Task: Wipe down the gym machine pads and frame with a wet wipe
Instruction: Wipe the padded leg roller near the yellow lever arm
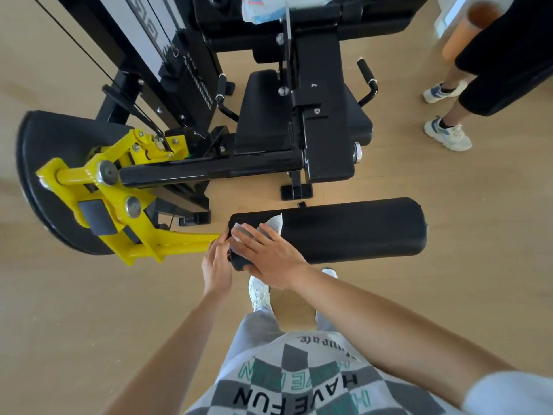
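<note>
We press the wipe (273,223) flat on the left end of the pad (344,229) with our right hand (269,253), fingers spread. Our left hand (217,265) curls round that end, beside the yellow arm (179,241). Under pressure the pad may turn or swing, and the wipe may bunch and slip. A wipe pack (257,9) lies atop the machine, well apart; we cannot tell its contents.

Bystander's sneakers (447,133), perhaps foam roller (462,35), wooden floor (89,310)
</note>
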`<state>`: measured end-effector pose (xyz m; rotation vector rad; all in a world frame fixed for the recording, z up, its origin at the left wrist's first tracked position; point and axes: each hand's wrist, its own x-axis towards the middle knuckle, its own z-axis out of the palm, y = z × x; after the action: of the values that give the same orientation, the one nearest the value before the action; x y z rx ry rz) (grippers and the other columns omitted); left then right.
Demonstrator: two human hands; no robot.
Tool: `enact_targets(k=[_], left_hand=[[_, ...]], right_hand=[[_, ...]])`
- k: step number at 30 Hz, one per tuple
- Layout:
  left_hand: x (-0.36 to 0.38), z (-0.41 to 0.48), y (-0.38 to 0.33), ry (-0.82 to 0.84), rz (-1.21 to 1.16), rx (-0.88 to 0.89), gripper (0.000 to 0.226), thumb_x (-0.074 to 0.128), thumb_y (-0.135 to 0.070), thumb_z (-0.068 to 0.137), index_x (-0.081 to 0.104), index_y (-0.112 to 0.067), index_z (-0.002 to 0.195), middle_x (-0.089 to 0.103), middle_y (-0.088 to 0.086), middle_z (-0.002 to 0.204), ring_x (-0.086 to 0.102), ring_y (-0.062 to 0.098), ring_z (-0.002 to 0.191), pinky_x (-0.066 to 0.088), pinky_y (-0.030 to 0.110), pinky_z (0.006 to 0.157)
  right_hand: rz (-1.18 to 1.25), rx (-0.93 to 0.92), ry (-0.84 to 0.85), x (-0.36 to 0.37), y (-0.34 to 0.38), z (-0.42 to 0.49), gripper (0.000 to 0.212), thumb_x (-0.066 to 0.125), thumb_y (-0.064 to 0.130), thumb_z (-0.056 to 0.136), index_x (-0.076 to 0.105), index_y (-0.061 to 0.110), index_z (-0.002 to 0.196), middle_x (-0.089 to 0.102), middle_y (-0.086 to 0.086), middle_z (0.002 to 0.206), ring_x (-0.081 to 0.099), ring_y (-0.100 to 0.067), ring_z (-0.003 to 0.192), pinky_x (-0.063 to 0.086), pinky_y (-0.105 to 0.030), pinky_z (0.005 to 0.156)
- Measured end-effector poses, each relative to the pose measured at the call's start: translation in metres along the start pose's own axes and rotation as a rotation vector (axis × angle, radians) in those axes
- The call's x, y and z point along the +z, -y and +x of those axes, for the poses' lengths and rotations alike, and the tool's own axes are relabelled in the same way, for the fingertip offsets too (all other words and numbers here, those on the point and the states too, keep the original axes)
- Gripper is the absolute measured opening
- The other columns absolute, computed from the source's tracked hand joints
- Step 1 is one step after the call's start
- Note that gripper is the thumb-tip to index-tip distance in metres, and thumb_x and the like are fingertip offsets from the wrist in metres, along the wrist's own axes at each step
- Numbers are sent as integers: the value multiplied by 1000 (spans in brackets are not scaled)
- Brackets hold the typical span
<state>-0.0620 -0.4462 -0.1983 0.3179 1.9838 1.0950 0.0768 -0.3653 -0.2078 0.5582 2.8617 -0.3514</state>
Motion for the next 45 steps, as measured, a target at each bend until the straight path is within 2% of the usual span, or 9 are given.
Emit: enact_targets(k=[5,10,15,20,25,29,33,39,45], left_hand=[[6,-2,0,-60,153,99,42,54,-17,100,60,-29,140,62,-4,135,61,9,111,50,29,92],[19,-3,-9,-152,567,252,52,65,-19,93,55,-20,144,54,7,140,50,28,121,44,45,100],[48,-11,-21,-67,877,387,54,70,-32,91,58,-26,143,46,-4,154,32,32,137,36,52,108],[63,-15,-25,-70,986,397,59,68,-39,91,54,-20,145,46,-1,156,25,27,149,24,55,116],[71,-15,-33,-75,1100,330,63,61,-45,90,47,-28,149,43,1,152,27,33,141,27,54,112],[72,-9,-37,-54,1186,319,58,52,-52,93,45,-40,150,39,1,146,28,33,136,26,53,111],[74,-15,-33,-48,1172,382,60,53,-46,94,46,-31,152,40,1,156,26,27,147,21,50,117],[75,-16,-38,-53,1194,389,60,56,-48,93,49,-30,149,47,-2,154,31,26,145,25,52,114],[73,-11,-46,-45,1235,384,57,55,-53,91,53,-34,145,53,-5,143,39,26,135,30,54,109]], right_hand=[[95,192,-66,3,-25,-40,65,29,45,108,7,20,163,2,-4,172,-4,-24,158,6,-48,128],[125,343,-82,4,-49,-82,63,25,44,109,2,23,163,2,-6,172,-5,-24,158,6,-50,128],[135,569,-71,0,-82,-120,61,8,45,106,6,24,162,14,-6,170,4,-28,158,8,-52,127],[190,820,-116,0,-130,-154,65,9,51,102,22,17,156,30,-8,162,19,-31,153,11,-52,126],[202,980,-140,-1,-170,-167,74,1,53,96,39,12,145,42,-7,150,29,-28,145,16,-50,124],[264,973,-111,-10,-174,-153,81,-5,57,92,47,14,137,49,-4,142,32,-27,143,11,-52,125],[318,766,-108,-16,-148,-128,68,8,57,101,47,18,141,47,-3,148,30,-25,147,6,-52,127],[222,518,-57,-12,-95,-102,67,18,55,105,18,15,160,18,-8,167,5,-28,157,-2,-53,127],[186,597,-85,-12,-120,-132,68,10,55,104,16,17,160,22,-8,165,12,-26,156,0,-53,126]])
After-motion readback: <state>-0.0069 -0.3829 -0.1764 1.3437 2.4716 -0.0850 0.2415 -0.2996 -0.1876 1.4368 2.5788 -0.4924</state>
